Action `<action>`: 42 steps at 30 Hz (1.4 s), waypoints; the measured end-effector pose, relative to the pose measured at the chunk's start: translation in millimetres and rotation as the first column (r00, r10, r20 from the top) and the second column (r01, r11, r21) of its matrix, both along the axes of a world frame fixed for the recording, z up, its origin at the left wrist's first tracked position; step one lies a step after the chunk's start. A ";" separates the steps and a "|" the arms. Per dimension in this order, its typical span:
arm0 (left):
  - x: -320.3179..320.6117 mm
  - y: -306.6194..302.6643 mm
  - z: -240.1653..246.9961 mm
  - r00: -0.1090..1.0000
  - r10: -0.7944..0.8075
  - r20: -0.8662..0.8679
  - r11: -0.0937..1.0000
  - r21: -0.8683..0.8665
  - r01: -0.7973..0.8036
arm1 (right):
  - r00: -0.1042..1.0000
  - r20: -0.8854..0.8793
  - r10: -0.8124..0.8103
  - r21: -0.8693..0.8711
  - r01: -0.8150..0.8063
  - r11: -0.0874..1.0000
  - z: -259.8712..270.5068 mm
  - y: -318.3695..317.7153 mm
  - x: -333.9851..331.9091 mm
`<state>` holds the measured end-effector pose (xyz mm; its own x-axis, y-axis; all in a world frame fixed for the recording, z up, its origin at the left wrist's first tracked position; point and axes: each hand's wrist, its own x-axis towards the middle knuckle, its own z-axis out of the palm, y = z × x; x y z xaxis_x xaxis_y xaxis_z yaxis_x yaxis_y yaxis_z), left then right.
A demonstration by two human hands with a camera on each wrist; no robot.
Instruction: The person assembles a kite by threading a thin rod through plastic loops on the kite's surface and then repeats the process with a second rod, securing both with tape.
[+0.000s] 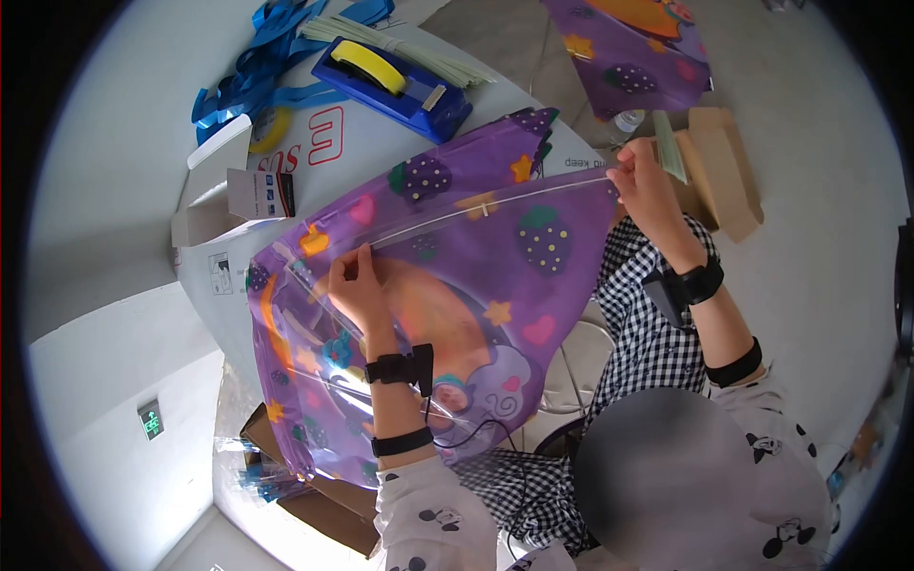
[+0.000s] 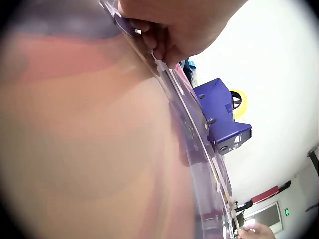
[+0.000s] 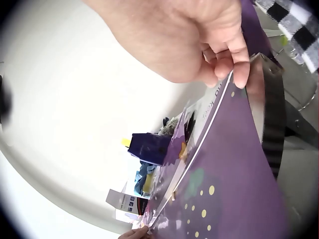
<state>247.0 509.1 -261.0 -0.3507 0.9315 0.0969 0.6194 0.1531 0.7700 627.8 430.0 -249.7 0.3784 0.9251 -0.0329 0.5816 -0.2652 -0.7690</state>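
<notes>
A purple printed plastic sheet (image 1: pixel 543 285) with strawberries, hearts and stars lies over the table and hangs past its near edge. Along its upper part runs a thin white rod (image 1: pixel 428 225) with a small clip (image 1: pixel 485 210) near its middle. The left hand (image 1: pixel 357 290) pinches the rod's left end together with the film. At the other end, the right hand (image 1: pixel 652 195) pinches rod and sheet corner between thumb and fingers, also seen in the right wrist view, where the hand (image 3: pixel 199 45) is at the top. The rod is held fairly straight between both hands.
A blue tape dispenser (image 1: pixel 390 90) with yellow tape, blue ribbon (image 1: pixel 257 71), pale sticks (image 1: pixel 409 52) and an opened small box (image 1: pixel 257 195) are on the table's far side. A cardboard box (image 1: pixel 728 171) and another purple sheet (image 1: pixel 638 71) are at the right.
</notes>
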 end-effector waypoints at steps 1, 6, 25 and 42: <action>-0.5 0.2 -0.7 1.000 0.004 -0.005 1.000 -0.010 -0.004 | 1.000 -0.003 -0.002 -0.003 0.002 1.000 -0.5 0.5 -0.5; -3.1 1.2 -4.7 1.000 0.002 -0.009 1.000 0.001 -0.002 | 1.000 0.003 -0.013 0.018 0.013 1.000 -0.6 0.4 -1.4; -3.4 3.3 -5.4 1.000 0.004 -0.027 0.999 -0.054 -0.006 | 1.000 0.028 -0.012 0.009 0.012 1.000 5.4 1.0 -4.3; 0.0 3.6 -3.6 1.000 -0.011 -0.028 1.000 -0.006 0.011 | 0.995 0.102 -0.014 -0.041 0.019 0.999 4.1 2.3 -6.6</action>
<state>247.0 512.7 -264.6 -0.3379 0.9358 0.1007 0.6424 0.1511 0.7513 621.2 432.3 -245.6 0.3969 0.9173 -0.0322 0.6515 -0.3062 -0.6941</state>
